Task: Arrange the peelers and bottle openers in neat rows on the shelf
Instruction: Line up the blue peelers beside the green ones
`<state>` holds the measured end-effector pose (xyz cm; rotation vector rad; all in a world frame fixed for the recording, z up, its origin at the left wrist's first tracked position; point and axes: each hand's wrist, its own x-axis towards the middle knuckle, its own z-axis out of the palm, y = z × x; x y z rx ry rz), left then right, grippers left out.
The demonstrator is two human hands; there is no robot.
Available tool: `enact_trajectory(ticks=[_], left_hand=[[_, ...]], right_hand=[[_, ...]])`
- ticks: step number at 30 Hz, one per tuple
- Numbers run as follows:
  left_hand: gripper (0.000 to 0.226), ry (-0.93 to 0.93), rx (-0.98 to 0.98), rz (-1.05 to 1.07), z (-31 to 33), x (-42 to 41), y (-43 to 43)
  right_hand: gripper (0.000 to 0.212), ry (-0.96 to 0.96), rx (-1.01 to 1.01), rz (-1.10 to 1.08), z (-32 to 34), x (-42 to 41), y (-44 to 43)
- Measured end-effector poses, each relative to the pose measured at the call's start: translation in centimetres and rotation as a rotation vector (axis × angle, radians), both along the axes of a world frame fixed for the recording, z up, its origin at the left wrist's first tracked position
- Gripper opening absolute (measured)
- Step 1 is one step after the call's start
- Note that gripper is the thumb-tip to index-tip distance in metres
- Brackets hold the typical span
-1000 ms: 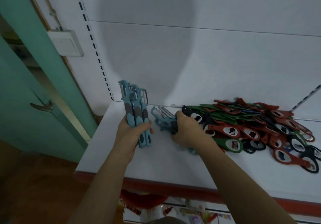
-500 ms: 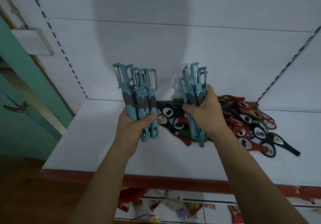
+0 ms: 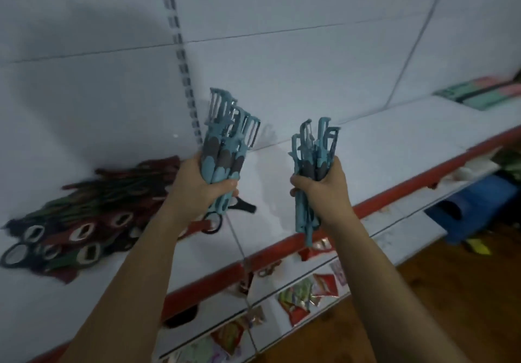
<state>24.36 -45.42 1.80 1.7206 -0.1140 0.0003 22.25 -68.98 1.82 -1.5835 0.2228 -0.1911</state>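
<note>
My left hand [image 3: 203, 183] grips a bundle of several blue peelers with grey grips [image 3: 225, 148], held upright above the white shelf [image 3: 380, 148]. My right hand [image 3: 324, 188] grips a second bundle of blue peelers [image 3: 313, 162], also upright, over the shelf section to the right. A loose pile of red, green and black bottle openers [image 3: 81, 216] lies on the shelf at the left, below and left of my left hand.
The shelf has a red front edge [image 3: 394, 190] and a white back panel with a slotted upright [image 3: 180, 52]. Flat green and pink packs [image 3: 485, 95] lie at the far right. Lower shelves hold snack packets [image 3: 304, 295]; a blue bin [image 3: 473, 207] stands at right.
The view has swung to the right, so the bottle opener pile now lies at the left. Both hands, each still holding its peeler bundle, have moved right toward the neighbouring shelf section.
</note>
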Motion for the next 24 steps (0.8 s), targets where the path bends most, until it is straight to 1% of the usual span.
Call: enact_trajectory(ticks=[2, 5, 8, 12, 15, 19, 21, 24], left_hand=[[0.04, -0.019, 0.138, -0.091, -0.2, 3.1, -4.5], [0.046, -0.101, 0.44, -0.169, -0.4, 7.2, -10.6], [0.044, -0.151, 0.615, -0.273, -1.2, 10.6, -16.5], [0.046, -0.222, 0.854, -0.326, -3.5, 15.6, -22.4], [0.049, -0.315, 1.048, -0.335, -4.9, 19.8, -26.1], [0.05, -0.401, 1.171, -0.297, -5.4, 24.8, -30.2], [0.049, -0.46, 1.179, -0.28, -5.9, 27.0, -31.5], [0.059, -0.534, 1.167, -0.256, -6.8, 29.5, -32.9]], right_hand=[[0.043, 0.019, 0.055, -0.101, 0.3, 0.1, -4.4], [0.042, 0.04, 0.147, -0.207, 0.8, 1.1, -10.3], [0.042, 0.08, 0.234, -0.28, 0.9, 2.9, -15.0], [0.042, 0.097, 0.328, -0.317, -0.3, 6.0, -20.3], [0.043, 0.112, 0.338, -0.321, -1.6, 8.7, -24.1], [0.043, 0.161, 0.282, -0.348, -2.0, 12.0, -29.0], [0.042, 0.173, 0.27, -0.354, -2.2, 13.7, -31.1], [0.041, 0.183, 0.262, -0.359, -2.2, 16.3, -33.0]])
